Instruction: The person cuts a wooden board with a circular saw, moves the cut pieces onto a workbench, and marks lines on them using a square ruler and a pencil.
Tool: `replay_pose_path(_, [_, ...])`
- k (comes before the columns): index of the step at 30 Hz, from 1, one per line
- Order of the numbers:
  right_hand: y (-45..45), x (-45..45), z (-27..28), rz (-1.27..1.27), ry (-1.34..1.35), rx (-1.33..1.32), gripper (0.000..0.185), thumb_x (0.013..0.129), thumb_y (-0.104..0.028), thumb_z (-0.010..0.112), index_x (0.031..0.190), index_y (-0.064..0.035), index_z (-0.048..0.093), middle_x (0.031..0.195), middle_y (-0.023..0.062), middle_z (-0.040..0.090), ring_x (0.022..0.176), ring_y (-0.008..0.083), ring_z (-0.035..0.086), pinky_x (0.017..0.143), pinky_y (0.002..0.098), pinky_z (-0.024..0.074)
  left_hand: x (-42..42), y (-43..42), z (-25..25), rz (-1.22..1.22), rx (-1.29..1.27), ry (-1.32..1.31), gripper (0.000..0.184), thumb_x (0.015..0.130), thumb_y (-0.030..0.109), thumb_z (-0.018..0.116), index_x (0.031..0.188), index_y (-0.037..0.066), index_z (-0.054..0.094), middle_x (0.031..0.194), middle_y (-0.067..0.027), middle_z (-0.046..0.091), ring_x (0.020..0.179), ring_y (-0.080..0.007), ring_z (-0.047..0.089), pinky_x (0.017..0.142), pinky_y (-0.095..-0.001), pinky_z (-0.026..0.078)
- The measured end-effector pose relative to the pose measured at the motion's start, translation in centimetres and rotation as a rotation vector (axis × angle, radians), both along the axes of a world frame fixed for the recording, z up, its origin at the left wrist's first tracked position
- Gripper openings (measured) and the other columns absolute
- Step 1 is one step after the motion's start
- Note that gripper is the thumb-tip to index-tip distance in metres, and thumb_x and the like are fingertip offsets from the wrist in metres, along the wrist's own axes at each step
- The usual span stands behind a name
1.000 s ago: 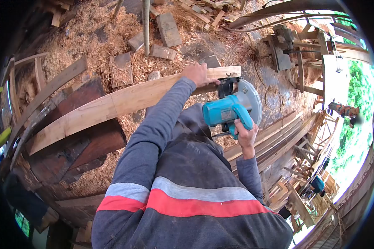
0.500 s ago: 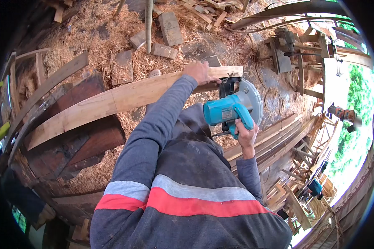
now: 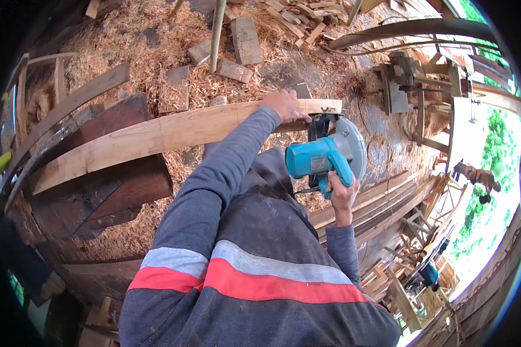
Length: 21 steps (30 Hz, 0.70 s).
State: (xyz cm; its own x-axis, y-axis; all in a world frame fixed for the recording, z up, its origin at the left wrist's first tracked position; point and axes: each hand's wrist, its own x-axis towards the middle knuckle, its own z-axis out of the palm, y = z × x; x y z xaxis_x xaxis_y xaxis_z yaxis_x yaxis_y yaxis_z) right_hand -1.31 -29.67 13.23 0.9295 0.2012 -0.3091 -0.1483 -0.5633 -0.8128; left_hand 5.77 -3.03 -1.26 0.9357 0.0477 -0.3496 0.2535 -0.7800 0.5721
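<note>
A long curved wooden plank [image 3: 162, 132] runs from the lower left to the upper middle. My left hand [image 3: 282, 106] lies over the plank near its right end, thumb and fingers gripping its edge beside the saw's base. My right hand [image 3: 342, 194] is wrapped round the handle of a teal circular saw [image 3: 314, 158]. The saw's grey blade guard faces right, and its black base touches the plank's right end. The blade itself is hidden.
Dark reddish boards [image 3: 101, 196] lie beneath the plank at the left. Wood blocks [image 3: 246, 41] and shavings cover the ground ahead. Long stacked planks [image 3: 382, 202] lie at the right, near a wooden stand with a machine [image 3: 400, 69]. A person [image 3: 476, 175] is at the far right.
The view has shifted slightly, so the surroundings sit a little lower. Both hands keep their hold, and the saw stays at the plank's end. The person at the far right has bent over.
</note>
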Motion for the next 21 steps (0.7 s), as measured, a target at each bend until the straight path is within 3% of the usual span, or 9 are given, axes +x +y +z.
replay_pose_path(14, [-0.5,0.1,-0.7,-0.037,0.032,0.058,0.008,0.088,-0.007,0.069,0.088,0.0004,0.066,0.065,0.0013,0.060,0.050,0.0079,0.054,0.047,0.0258,0.0415,-0.1,0.0,-0.3,-0.023,0.008,-0.021,0.106,0.067,0.090,0.063,0.115,-0.005,0.060,0.101,-0.0239,0.072,0.094,-0.0374,0.073,0.082,-0.0478,0.059])
replay_pose_path(16, [-0.8,0.1,-0.2,-0.009,0.017,0.031,0.008,0.088,-0.007,0.069,0.089,0.0005,0.066,0.065,0.0011,0.060,0.050,0.0077,0.054,0.047,0.0255,0.0414,-0.1,0.5,1.8,-0.077,0.011,0.054,0.089,0.079,0.079,0.063,0.118,-0.001,0.059,0.111,-0.0219,0.070,0.103,-0.0339,0.071,0.087,-0.0453,0.058])
replay_pose_path(19, [-0.1,0.3,0.7,0.008,0.012,0.015,0.009,0.088,-0.007,0.068,0.086,0.0010,0.064,0.062,0.0021,0.059,0.050,0.0093,0.054,0.048,0.0269,0.0419,0.3,0.6,1.4,-0.084,-0.008,0.092,0.087,0.080,0.077,0.063,0.118,-0.001,0.059,0.111,-0.0222,0.070,0.104,-0.0345,0.071,0.087,-0.0458,0.058])
replay_pose_path(20, [0.2,0.1,0.9,-0.009,0.018,0.018,0.011,0.088,-0.007,0.067,0.083,0.0014,0.063,0.060,0.0032,0.058,0.049,0.0110,0.054,0.048,0.0284,0.0423,0.2,0.6,0.6,-0.082,-0.007,0.096,0.087,0.080,0.077,0.063,0.118,-0.001,0.059,0.111,-0.0222,0.070,0.104,-0.0345,0.071,0.087,-0.0458,0.058])
replay_pose_path(21, [0.1,0.0,0.8,-0.009,0.021,0.018,0.011,0.088,-0.007,0.067,0.083,0.0014,0.063,0.060,0.0032,0.058,0.049,0.0110,0.054,0.048,0.0284,0.0423,0.1,0.4,-0.1,-0.042,-0.007,0.023,0.096,0.072,0.084,0.063,0.116,-0.002,0.061,0.103,-0.0230,0.071,0.097,-0.0369,0.072,0.084,-0.0474,0.059])
